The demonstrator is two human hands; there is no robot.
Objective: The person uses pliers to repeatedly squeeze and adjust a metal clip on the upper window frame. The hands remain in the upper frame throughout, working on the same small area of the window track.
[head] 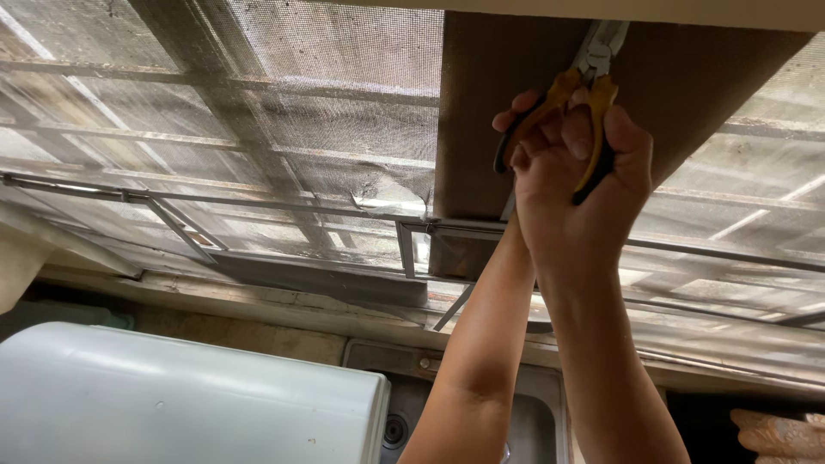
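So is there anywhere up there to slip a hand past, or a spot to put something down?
Bare room lies left of the hands, along the mesh. It is crowded at the brown panel, where both grip the pliers. Below, the white tank top is bare.

The yellow-and-black-handled metal pliers [584, 94] are up against the flat brown board panel [507, 103], which lies over the grey wire-mesh window screen [284, 129]. Below the panel sits the steel sink [533, 421]; left of the sink, the white rounded appliance [180, 404].
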